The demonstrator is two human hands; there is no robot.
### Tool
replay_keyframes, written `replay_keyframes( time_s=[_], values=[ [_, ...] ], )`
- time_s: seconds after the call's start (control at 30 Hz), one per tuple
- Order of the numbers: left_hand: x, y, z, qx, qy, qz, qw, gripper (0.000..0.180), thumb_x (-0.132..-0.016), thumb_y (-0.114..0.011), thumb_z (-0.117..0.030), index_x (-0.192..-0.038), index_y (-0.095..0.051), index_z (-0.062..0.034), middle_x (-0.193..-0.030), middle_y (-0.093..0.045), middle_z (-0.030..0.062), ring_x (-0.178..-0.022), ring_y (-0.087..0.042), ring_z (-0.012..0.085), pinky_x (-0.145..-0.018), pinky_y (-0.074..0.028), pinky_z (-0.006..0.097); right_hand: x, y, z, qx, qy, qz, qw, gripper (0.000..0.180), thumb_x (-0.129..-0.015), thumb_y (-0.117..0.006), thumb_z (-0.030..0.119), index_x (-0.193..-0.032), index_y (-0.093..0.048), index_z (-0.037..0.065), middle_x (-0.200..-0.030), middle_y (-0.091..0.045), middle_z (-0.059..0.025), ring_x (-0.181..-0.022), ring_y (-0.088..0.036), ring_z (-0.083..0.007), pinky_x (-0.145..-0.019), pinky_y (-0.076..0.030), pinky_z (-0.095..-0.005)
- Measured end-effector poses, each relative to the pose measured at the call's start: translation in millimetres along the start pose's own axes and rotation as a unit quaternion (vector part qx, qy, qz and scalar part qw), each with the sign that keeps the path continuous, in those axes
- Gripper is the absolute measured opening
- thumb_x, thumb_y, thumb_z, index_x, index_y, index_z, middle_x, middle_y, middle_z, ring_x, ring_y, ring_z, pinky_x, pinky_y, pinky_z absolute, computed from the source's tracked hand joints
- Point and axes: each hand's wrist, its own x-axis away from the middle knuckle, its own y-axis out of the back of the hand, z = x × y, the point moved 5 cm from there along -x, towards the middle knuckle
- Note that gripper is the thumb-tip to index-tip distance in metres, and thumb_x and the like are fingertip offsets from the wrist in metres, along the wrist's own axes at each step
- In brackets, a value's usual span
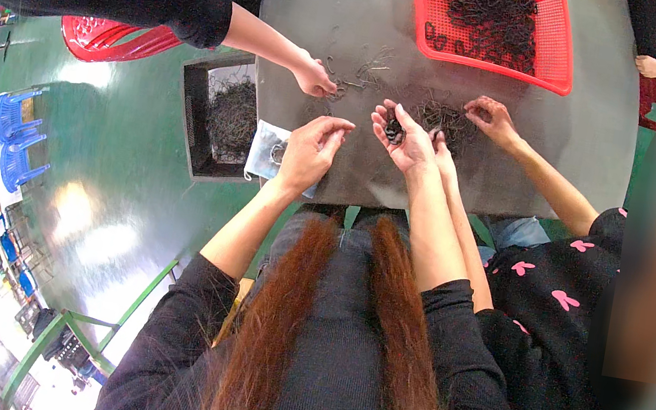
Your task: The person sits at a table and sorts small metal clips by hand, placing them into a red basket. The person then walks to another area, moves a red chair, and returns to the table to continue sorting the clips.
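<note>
My right hand point(410, 145) is turned palm up over the near part of the grey table, its fingers curled around a few small dark metal clips point(393, 131). To its left, my left hand point(312, 151) hovers near the table's edge with thumb and fingertips drawn together. Whatever sits between those fingertips is too small to make out. Just beyond my right hand lies a loose pile of thin dark metal pieces point(443, 116). A few thin wire-like pieces point(374, 65) are scattered farther off.
A red plastic basket point(487, 69) of dark clips stands at the far side. One co-worker's hand point(314, 78) reaches in from far left, another's hand point(489, 117) from the right. By the table's left edge are a black bin point(195, 132) and a pale blue packet point(264, 156).
</note>
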Motion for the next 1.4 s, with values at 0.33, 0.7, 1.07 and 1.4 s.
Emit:
replay_keyframes(
  time_s=[0.33, 0.7, 1.07, 1.4],
  values=[
    [-4, -2, 11, -0.042, -0.037, -0.006, 0.998, 0.017, -0.082, -0.052, -0.005, -0.096, -0.061, -0.0041, -0.088, -0.062, 0.0099, -0.083, -0.060, 0.0197, -0.072, -0.047, 0.028, 9, -69, 147, 0.129, 0.215, -0.020, 0.968, 0.017, -0.091, -0.045, 0.012, -0.103, -0.053, 0.004, -0.089, -0.060, -0.0068, -0.072, -0.058, -0.0126, -0.062, -0.050, -0.0240],
    [-12, -22, 116, -0.407, -0.045, 0.012, 0.912, 0.068, -0.079, -0.057, -0.028, -0.137, -0.025, -0.0167, -0.145, -0.011, 0.0142, -0.134, -0.005, 0.0368, -0.104, -0.007, 0.056, -82, 4, 316, 0.841, 0.252, -0.149, 0.455, 0.021, -0.074, -0.063, 0.023, -0.091, -0.066, 0.011, -0.091, -0.064, -0.0136, -0.090, -0.061, -0.0273, -0.081, -0.047, -0.0363],
    [-23, -28, 116, -0.430, -0.015, 0.023, 0.902, 0.063, -0.077, -0.056, -0.030, -0.133, -0.032, -0.0132, -0.143, -0.016, 0.0162, -0.134, -0.007, 0.0364, -0.102, -0.008, 0.060, -90, 29, 310, 0.933, 0.068, -0.114, 0.334, 0.019, -0.064, -0.071, 0.016, -0.082, -0.066, 0.009, -0.080, -0.065, -0.0110, -0.078, -0.063, -0.0260, -0.070, -0.049, -0.0366],
    [-26, -37, 126, -0.455, 0.007, 0.063, 0.888, 0.065, -0.081, -0.051, -0.035, -0.137, -0.026, -0.0141, -0.144, -0.011, 0.0195, -0.133, -0.006, 0.0385, -0.102, -0.007, 0.059, -98, 43, 307, 0.969, 0.100, -0.110, 0.199, 0.009, -0.068, -0.060, 0.016, -0.073, -0.065, 0.011, -0.074, -0.064, -0.0149, -0.072, -0.063, -0.0303, -0.066, -0.050, -0.0403]
  ],
)
